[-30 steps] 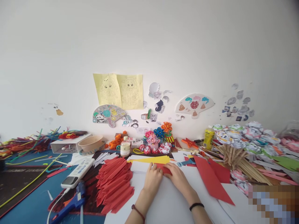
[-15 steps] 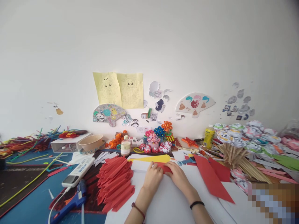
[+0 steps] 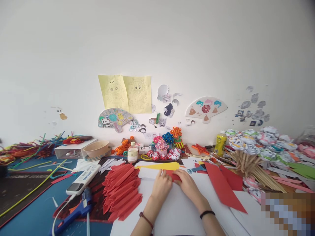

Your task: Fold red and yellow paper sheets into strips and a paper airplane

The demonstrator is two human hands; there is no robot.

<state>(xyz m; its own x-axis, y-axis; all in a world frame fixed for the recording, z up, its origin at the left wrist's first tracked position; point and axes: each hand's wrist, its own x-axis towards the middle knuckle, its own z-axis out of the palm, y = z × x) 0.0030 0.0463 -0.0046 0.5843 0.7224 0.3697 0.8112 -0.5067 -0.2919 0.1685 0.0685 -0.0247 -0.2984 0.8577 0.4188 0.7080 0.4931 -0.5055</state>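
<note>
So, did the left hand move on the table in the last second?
No. The left hand stays pressed on the red paper piece, just below the yellow paper; only the camera shifted slightly.

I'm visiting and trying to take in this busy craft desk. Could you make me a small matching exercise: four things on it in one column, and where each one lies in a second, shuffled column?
Things:
1. glue gun
2. yellow bottle
3. stack of folded red strips
4. small red paper piece

Places:
A. under the left hand and right hand
B. far back, right of centre, near the wall
C. near left corner, on the blue mat
D. just left of the hands

Pairs: 1-C, 2-B, 3-D, 4-A
</note>
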